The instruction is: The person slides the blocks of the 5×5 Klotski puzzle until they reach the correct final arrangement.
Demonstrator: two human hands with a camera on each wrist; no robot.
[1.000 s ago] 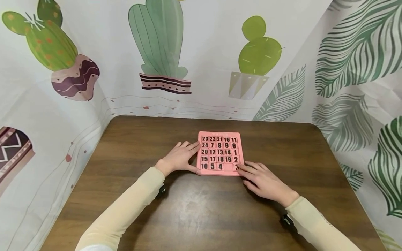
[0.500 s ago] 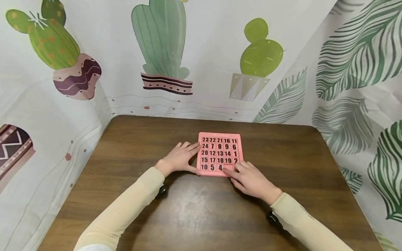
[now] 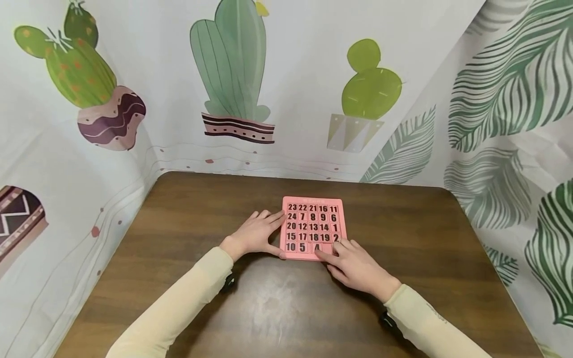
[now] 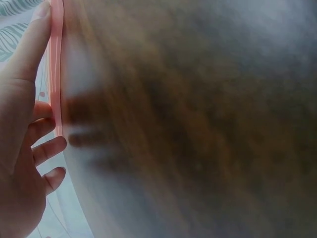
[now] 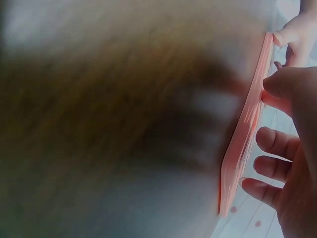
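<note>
A pink number sliding puzzle [image 3: 313,201] lies flat on the wooden table, its black-numbered tiles in a grid. My left hand [image 3: 255,233] rests against its left edge, thumb at the near corner and a fingertip higher up. In the left wrist view the thumb [image 4: 30,44] lies along the puzzle's side. My right hand [image 3: 360,266] reaches over the near right corner, index fingertip on the 4 tile [image 3: 317,247] in the bottom row. That tile sits slightly right of the column above it. The bottom right corner is hidden under the right hand.
The brown table [image 3: 268,308] extends around the puzzle on every side. Behind it hangs a white cloth [image 3: 300,74] printed with cacti and leaves. Dark wrist devices [image 3: 387,319] sit below the cream sleeves.
My right hand has moved left from the 3 tile to the 4 tile. The 4 tile has slid a little to the right. My left hand stays at the left edge.
</note>
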